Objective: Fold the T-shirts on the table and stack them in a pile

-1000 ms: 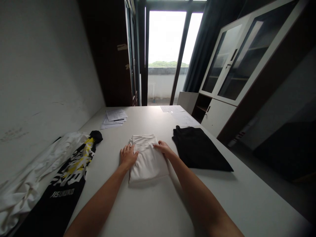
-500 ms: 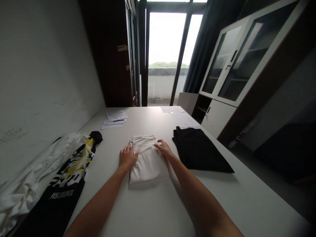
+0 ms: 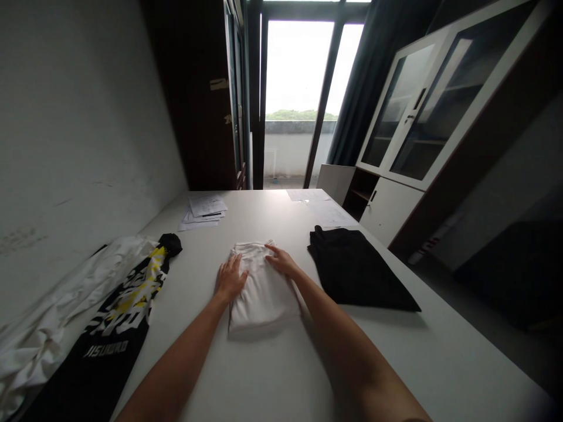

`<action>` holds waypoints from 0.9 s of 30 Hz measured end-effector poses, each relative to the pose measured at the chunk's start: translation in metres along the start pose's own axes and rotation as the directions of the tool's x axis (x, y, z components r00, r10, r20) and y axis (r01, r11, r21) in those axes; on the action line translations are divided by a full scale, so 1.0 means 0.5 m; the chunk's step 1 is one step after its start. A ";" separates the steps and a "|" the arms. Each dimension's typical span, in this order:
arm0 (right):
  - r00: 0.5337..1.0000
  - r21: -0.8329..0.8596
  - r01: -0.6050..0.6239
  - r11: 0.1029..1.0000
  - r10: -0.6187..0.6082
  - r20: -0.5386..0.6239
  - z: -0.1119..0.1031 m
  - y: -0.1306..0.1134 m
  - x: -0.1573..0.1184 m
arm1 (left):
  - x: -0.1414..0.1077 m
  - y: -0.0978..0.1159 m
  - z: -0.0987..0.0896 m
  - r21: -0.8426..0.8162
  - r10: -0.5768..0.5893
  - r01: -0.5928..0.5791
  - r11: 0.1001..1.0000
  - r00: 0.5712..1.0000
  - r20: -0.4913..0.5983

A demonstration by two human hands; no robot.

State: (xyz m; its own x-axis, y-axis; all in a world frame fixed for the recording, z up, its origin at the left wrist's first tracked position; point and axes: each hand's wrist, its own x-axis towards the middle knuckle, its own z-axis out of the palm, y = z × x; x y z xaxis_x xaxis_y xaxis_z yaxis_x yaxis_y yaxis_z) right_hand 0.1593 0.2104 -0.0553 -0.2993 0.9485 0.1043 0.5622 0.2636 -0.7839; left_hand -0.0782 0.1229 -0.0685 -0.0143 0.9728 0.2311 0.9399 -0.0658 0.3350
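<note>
Folded white cloth garment (image 3: pixel 264 296) lies on the white table (image 3: pixel 255 375) under our two hands, its near edge closer to us than our fingers. Our left hand (image 3: pixel 231 278) is unclenched, fingers spread, resting on the garment's left edge without gripping it. Our right hand (image 3: pixel 280 261) lies over its upper right part, fingers loosely extended and touching the cloth, grasping nothing that we can make out. Near our right hand, to its right, we have a folded black garment (image 3: pixel 360 266), flat on the table. Well to the left of our left hand lie a black printed garment (image 3: pixel 125 325) with white and yellow markings and, farther left, a rumpled white garment (image 3: pixel 65 313). Past our left hand, farther from us, we see stacked papers (image 3: pixel 204 211); past our right hand, loose sheets (image 3: pixel 332 213) lie towards the table's far right corner
</note>
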 end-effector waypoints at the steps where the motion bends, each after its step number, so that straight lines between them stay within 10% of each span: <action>1: 1.000 -0.017 0.001 1.000 -0.001 0.007 0.002 -0.001 0.009 | 0.013 -0.005 0.002 -0.018 0.009 -0.009 1.000 1.000 -0.005; 9: 0.998 -0.201 -0.052 0.978 0.044 -0.041 0.033 -0.020 0.030 | 0.095 -0.018 0.008 0.017 -0.182 0.184 0.983 0.979 -0.087; 16: 0.988 -0.033 0.011 0.999 -0.016 -0.156 0.011 -0.005 -0.024 | 0.104 -0.013 0.023 -0.306 0.041 -0.039 0.951 0.999 -0.002; 20: 0.978 0.115 0.019 0.993 0.006 -0.209 -0.037 0.004 -0.050 | 0.112 0.008 0.038 -0.653 0.025 -0.031 0.757 1.000 -0.019; 27: 0.946 0.249 0.085 0.965 0.000 -0.324 -0.146 -0.039 -0.122 | 0.100 0.150 0.051 -0.983 -0.136 0.099 0.152 0.988 0.078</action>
State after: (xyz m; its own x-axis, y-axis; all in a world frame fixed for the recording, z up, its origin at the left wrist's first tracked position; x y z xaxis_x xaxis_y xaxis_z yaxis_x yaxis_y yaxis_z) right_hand 0.2229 0.1602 -0.0016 -0.0335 0.9543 0.2970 0.3252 0.2914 -0.8996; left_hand 0.0000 0.1721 -0.0550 -0.1152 0.9871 0.1110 -0.1941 -0.1320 0.9721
